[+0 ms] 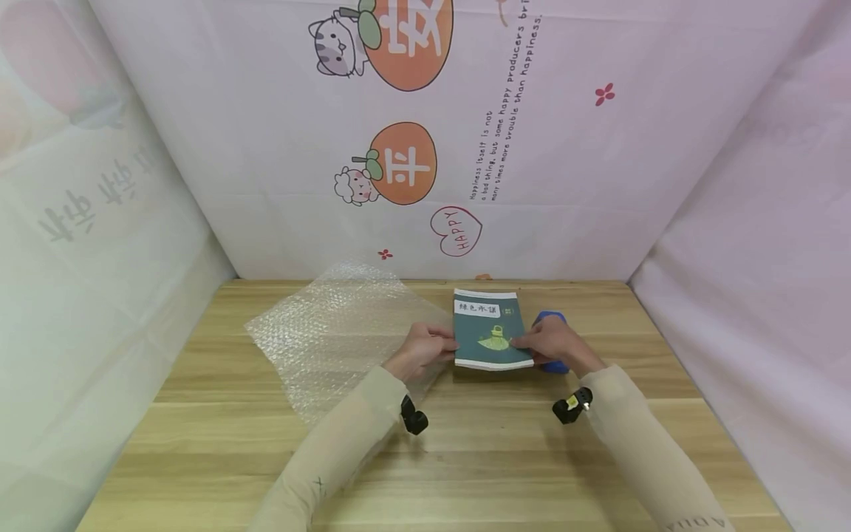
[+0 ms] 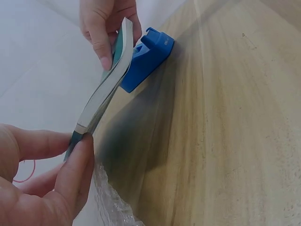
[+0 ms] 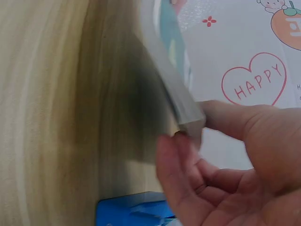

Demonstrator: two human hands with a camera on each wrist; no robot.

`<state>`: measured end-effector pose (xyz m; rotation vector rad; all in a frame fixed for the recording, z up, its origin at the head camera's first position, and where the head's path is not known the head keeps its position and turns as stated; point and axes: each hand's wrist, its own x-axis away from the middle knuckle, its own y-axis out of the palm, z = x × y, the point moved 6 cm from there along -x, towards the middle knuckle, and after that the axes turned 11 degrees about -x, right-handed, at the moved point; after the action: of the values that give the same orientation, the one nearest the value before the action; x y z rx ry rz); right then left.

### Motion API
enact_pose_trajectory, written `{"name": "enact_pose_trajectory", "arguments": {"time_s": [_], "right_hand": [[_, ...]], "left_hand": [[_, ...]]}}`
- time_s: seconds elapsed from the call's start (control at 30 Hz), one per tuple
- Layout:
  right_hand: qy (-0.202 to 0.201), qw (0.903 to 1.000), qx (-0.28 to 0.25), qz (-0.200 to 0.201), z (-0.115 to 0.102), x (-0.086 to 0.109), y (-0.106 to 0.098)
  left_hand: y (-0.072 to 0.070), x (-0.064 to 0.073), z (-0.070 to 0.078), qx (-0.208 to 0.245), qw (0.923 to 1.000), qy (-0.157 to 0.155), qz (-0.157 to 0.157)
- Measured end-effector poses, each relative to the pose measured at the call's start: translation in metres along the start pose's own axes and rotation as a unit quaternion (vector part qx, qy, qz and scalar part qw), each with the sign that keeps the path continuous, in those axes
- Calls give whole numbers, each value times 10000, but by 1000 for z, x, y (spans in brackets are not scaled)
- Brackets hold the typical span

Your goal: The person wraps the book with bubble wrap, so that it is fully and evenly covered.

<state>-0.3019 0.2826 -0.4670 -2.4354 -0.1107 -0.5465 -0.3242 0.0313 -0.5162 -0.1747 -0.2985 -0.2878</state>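
Observation:
A green book (image 1: 479, 336) with a white label and a yellow-green picture on its cover is held above the table between both hands. My left hand (image 1: 425, 347) pinches its left edge between thumb and fingers. On the opposite edge, my right hand (image 1: 555, 341) grips it, thumb on the cover. The book's pages (image 2: 101, 99) bend in a slight curve in the left wrist view. In the right wrist view, the book's end (image 3: 188, 120) sits between thumb and fingertips. A blue tape dispenser (image 2: 148, 56) stands on the table just beyond my right hand, partly hidden by it in the head view.
A sheet of clear bubble wrap (image 1: 319, 332) lies on the wooden table (image 1: 479, 473), left of the book and partly under my left arm. A printed white cloth wall (image 1: 545, 222) rises behind the table's back edge. More cloth hangs at both sides.

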Motion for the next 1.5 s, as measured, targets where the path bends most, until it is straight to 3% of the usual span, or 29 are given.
{"name": "enact_pose_trajectory", "arguments": {"time_s": [0.27, 0.57, 0.73, 1.03, 1.5], "right_hand": [[-353, 9937, -1067, -52, 3, 0, 2], [-732, 9912, -1081, 232, -13, 1, 4], [-826, 9908, -1055, 195, -29, 6, 11], [-749, 9889, -1287, -9, -55, 9, 36], [-1066, 9837, -1448, -22, -91, -1, 90]], "left_hand": [[-9, 3, 7, -8, 9999, 96, 33], [-30, 9, 16, -47, 9993, 365, 13], [-44, 12, 18, 39, 9991, 420, 32], [-76, 26, 16, -31, 9983, 450, 371], [-135, 51, -5, -272, 9963, 155, 804]]}}
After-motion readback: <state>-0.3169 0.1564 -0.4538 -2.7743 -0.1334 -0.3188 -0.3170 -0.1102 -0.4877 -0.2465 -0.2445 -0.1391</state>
